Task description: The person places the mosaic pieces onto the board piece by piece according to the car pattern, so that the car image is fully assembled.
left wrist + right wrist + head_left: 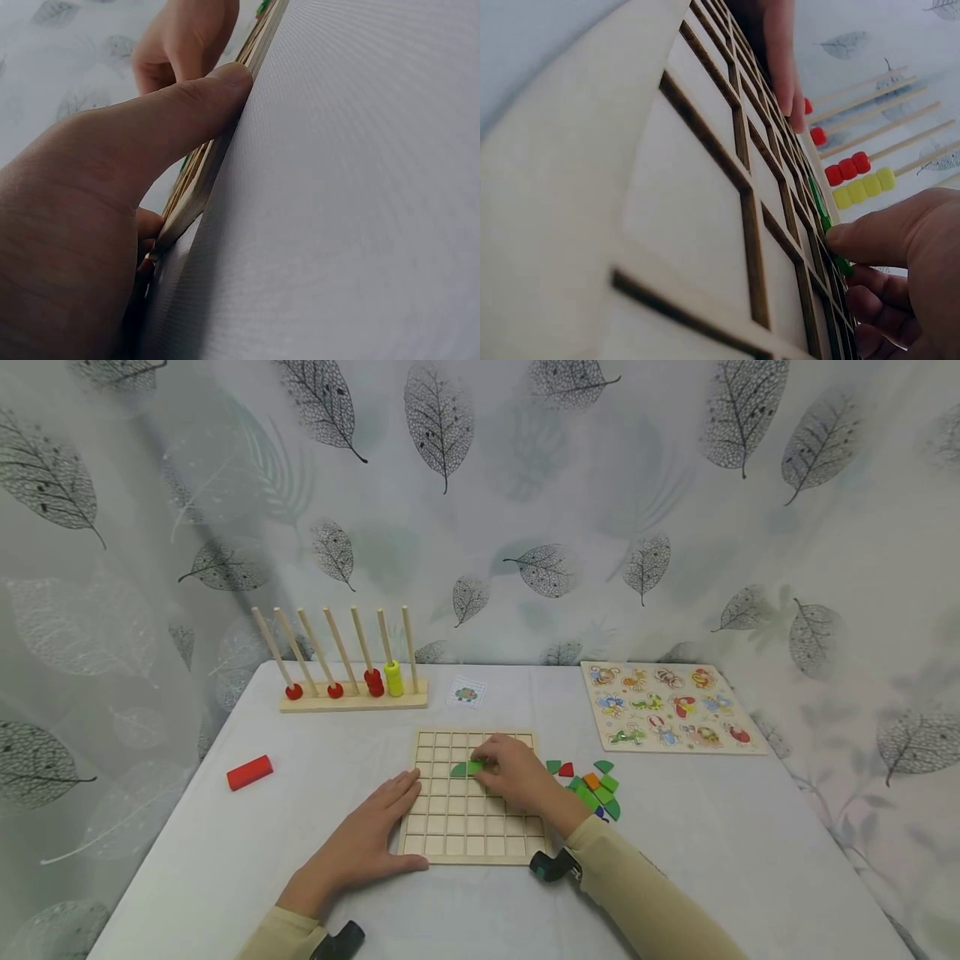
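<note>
Tile (474, 767), green, pinched by the right hand (519, 774), sits toward twelve o'clock on the grid board (455, 824); probably light, stiff, best held by edges. Left hand (366, 835), thumb spread, touches nine-o'clock side.

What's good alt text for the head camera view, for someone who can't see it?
A person's right hand pinches a light green piece at a wooden grid board, next to a dark green piece, while the left hand touches the board's left edge. Loose colored pieces lie to the right; farther back are a bead rack and an insect picture board.
</note>
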Demonstrator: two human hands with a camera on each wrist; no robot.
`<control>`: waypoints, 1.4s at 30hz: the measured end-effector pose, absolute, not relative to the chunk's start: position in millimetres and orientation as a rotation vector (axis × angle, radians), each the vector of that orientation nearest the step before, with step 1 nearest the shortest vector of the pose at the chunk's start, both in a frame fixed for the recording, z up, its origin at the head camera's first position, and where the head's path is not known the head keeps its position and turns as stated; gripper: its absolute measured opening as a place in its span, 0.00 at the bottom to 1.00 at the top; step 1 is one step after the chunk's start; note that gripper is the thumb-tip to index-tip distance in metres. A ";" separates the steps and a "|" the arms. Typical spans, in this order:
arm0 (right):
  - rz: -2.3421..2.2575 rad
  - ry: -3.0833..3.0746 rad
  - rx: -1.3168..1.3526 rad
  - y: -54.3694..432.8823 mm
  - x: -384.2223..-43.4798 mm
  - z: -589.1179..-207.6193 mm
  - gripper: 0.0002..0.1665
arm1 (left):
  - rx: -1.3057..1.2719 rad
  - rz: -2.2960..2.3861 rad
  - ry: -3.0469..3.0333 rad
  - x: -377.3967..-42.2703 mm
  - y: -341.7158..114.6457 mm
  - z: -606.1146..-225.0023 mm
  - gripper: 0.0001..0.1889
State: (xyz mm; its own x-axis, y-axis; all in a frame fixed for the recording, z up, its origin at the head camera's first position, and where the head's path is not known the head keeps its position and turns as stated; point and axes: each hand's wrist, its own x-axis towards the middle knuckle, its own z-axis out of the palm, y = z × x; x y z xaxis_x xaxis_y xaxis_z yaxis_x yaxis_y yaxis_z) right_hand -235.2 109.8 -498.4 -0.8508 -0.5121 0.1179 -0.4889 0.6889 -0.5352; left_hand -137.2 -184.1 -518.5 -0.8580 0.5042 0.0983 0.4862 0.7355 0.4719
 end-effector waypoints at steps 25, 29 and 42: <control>-0.862 2.800 -0.860 113.0 -237.0 -495.2 0.14 | 0.799 0.780 2.865 -138.7 -181.2 -520.3 0.64; -0.853 2.797 -0.857 113.7 -237.2 -494.8 0.13 | 0.783 0.787 2.858 -137.3 -178.9 -519.4 0.65; -0.864 2.782 -0.847 119.2 -237.1 -494.4 0.13 | 0.841 0.783 2.868 -135.2 -173.3 -519.4 0.63</control>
